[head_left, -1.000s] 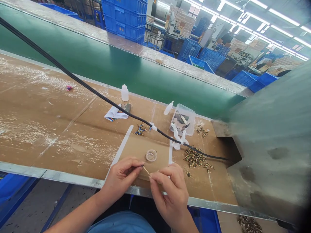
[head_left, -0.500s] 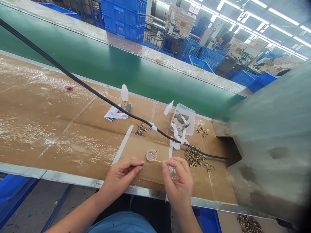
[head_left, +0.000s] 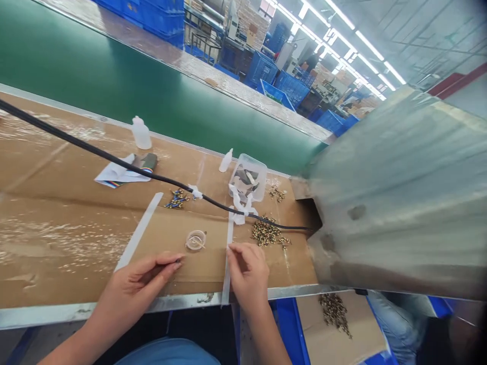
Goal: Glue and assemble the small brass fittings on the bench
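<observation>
Head view: the cardboard-covered bench (head_left: 205, 271) runs along the near side of the green belt (head_left: 171, 106), and a grey metal housing (head_left: 399, 203) stands over its right end. A black cable (head_left: 85, 145) crosses above the bench. The left hand (head_left: 129, 286) is at the front edge, thumb and forefinger gripping a small dark piece (head_left: 178, 261). The right hand (head_left: 249, 274) is closed to a pinch beside the right tape strip (head_left: 225, 284); I cannot tell whether anything is between its fingertips. Beyond it sit a clear tub (head_left: 261, 185) and a heap of brass-coloured parts (head_left: 265, 232). A smaller group of blue-and-brass parts (head_left: 177, 199) lies farther left. Between the tape strips, a round clear cup (head_left: 191, 246) holds a thin stick (head_left: 200, 244), one end over the rim.
</observation>
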`<state>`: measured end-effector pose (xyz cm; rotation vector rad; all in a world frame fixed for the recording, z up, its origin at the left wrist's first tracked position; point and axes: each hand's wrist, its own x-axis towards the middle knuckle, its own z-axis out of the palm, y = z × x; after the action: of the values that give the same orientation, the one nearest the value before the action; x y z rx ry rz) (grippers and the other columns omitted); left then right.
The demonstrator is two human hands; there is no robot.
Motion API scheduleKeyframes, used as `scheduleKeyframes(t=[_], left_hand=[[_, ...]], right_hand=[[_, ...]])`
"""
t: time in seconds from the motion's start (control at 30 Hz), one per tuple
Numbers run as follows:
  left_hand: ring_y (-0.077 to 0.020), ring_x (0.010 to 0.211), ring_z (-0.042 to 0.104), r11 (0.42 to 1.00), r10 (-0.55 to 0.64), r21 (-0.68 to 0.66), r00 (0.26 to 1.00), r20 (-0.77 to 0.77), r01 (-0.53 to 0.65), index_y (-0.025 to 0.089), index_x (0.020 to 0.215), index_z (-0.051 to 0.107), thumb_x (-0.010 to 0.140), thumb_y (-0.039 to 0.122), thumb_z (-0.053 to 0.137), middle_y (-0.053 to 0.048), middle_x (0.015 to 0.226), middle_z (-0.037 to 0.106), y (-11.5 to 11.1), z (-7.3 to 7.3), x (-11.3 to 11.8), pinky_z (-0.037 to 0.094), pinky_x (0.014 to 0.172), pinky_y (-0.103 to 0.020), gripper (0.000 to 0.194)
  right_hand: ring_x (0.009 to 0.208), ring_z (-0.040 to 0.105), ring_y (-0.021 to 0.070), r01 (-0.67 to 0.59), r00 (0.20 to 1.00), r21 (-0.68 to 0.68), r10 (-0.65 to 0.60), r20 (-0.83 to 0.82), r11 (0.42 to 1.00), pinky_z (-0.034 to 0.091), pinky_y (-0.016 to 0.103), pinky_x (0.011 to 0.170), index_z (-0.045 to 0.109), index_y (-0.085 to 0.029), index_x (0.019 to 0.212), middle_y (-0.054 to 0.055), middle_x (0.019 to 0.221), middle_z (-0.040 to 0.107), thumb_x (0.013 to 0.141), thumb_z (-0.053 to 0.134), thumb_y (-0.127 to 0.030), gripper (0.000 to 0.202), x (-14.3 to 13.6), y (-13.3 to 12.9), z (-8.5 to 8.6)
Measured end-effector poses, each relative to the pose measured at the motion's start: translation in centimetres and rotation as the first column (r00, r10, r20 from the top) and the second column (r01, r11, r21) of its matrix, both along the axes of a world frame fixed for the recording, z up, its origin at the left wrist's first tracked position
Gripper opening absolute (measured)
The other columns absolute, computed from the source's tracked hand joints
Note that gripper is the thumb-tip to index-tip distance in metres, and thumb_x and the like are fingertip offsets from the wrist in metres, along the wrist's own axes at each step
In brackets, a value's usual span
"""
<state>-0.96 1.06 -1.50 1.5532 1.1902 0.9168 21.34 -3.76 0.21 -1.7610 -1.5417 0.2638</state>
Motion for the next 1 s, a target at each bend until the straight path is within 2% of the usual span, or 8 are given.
scheduleKeyframes(t=[0.13, 0.2, 0.43, 0.7, 0.77, 0.83, 0.93, 1.0], left_hand=[[-0.0201, 0.082, 0.073, 0.999, -0.011, 0.05, 1.0, -0.009, 0.011, 0.025, 0.087, 0.075, 0.074, 0.044, 0.069, 0.0, 0.089, 0.077, 0.1, 0.0, 0.2, 0.057, 0.082, -0.026, 0.024], [-0.0195, 0.081, 0.073, 0.997, -0.021, 0.072, 1.0, -0.004, 0.021, 0.025, 0.086, 0.075, 0.074, 0.044, 0.068, 0.0, 0.089, 0.077, 0.1, 0.2, 0.3, 0.057, 0.081, -0.025, 0.023], [-0.0207, 0.083, 0.072, 0.999, -0.052, -0.014, 0.998, 0.034, 0.052, 0.024, 0.088, 0.074, 0.077, 0.041, 0.068, -0.002, 0.091, 0.076, -0.7, -0.4, 0.7, 0.059, 0.078, -0.026, 0.021], [-0.0196, 0.084, 0.07, 0.982, -0.177, -0.054, 0.978, 0.11, 0.183, 0.02, 0.094, 0.071, 0.086, 0.029, 0.06, -0.005, 0.093, 0.074, -1.9, -1.3, 1.5, 0.059, 0.078, -0.029, 0.016], [-0.0185, 0.082, 0.07, 0.979, -0.194, -0.033, 0.975, 0.11, 0.199, 0.02, 0.095, 0.071, 0.086, 0.026, 0.059, -0.005, 0.091, 0.074, -1.8, -1.2, 1.5, 0.059, 0.076, -0.028, 0.016], [-0.0176, 0.081, 0.07, 0.978, -0.208, -0.004, 0.973, 0.104, 0.21, 0.02, 0.095, 0.071, 0.087, 0.024, 0.058, -0.005, 0.09, 0.074, -1.7, -0.9, 1.5, 0.058, 0.075, -0.026, 0.016], [-0.0172, 0.083, 0.069, 0.972, -0.234, 0.035, 0.969, 0.084, 0.231, 0.021, 0.094, 0.072, 0.086, 0.021, 0.059, -0.004, 0.09, 0.074, -1.6, -0.4, 1.4, 0.056, 0.076, -0.025, 0.015], [-0.0171, 0.083, 0.069, 0.968, -0.248, 0.043, 0.966, 0.073, 0.246, 0.02, 0.093, 0.072, 0.086, 0.02, 0.059, -0.004, 0.09, 0.074, -1.6, 0.0, 1.4, 0.056, 0.075, -0.025, 0.015]], right_hand=[[0.082, 0.06, 0.0198, 0.279, 0.96, -0.081, -0.28, 0.0, 0.957, 0.045, 0.031, 0.075, 0.066, -0.018, 0.088, 0.005, 0.087, 0.067, 0.089, 0.054, -0.032, 0.018, 4.7, -2.5, -0.6], [0.08, 0.061, 0.0204, 0.313, 0.949, -0.117, -0.314, 0.012, 0.943, 0.045, 0.03, 0.073, 0.067, -0.018, 0.088, 0.007, 0.086, 0.067, 0.09, 0.053, -0.035, 0.022, 6.1, -3.3, -0.9], [0.084, 0.061, 0.0204, 0.189, 0.982, -0.18, -0.183, 0.051, 0.965, 0.047, 0.031, 0.076, 0.071, -0.022, 0.097, 0.006, 0.09, 0.065, 0.09, 0.052, -0.033, 0.023, 5.9, -3.5, -2.0], [0.077, 0.062, 0.0198, 0.088, 0.995, -0.146, -0.082, 0.051, 0.985, 0.048, 0.03, 0.071, 0.065, -0.02, 0.084, 0.005, 0.084, 0.065, 0.086, 0.056, -0.031, 0.014, 5.8, -4.0, -1.8], [0.073, 0.062, 0.0194, 0.09, 0.995, -0.169, -0.096, -0.027, 0.981, 0.048, 0.03, 0.068, 0.065, -0.019, 0.083, 0.005, 0.08, 0.066, 0.085, 0.059, -0.032, 0.014, 5.1, -3.9, -1.6], [0.071, 0.063, 0.019, 0.061, 0.971, -0.21, -0.107, -0.216, 0.976, 0.049, 0.029, 0.066, 0.064, -0.019, 0.083, 0.005, 0.078, 0.067, 0.083, 0.061, -0.034, 0.015, 3.8, -3.8, -1.1], [0.069, 0.065, 0.0182, -0.095, 0.808, -0.276, -0.088, -0.582, 0.956, 0.05, 0.027, 0.063, 0.062, -0.018, 0.084, 0.005, 0.075, 0.069, 0.082, 0.065, -0.037, 0.019, 1.0, -3.5, -0.3], [0.07, 0.066, 0.0181, -0.185, 0.677, -0.272, -0.078, -0.732, 0.944, 0.051, 0.026, 0.064, 0.062, -0.017, 0.084, 0.005, 0.073, 0.069, 0.082, 0.066, -0.037, 0.02, -1.0, -3.1, 0.2]])
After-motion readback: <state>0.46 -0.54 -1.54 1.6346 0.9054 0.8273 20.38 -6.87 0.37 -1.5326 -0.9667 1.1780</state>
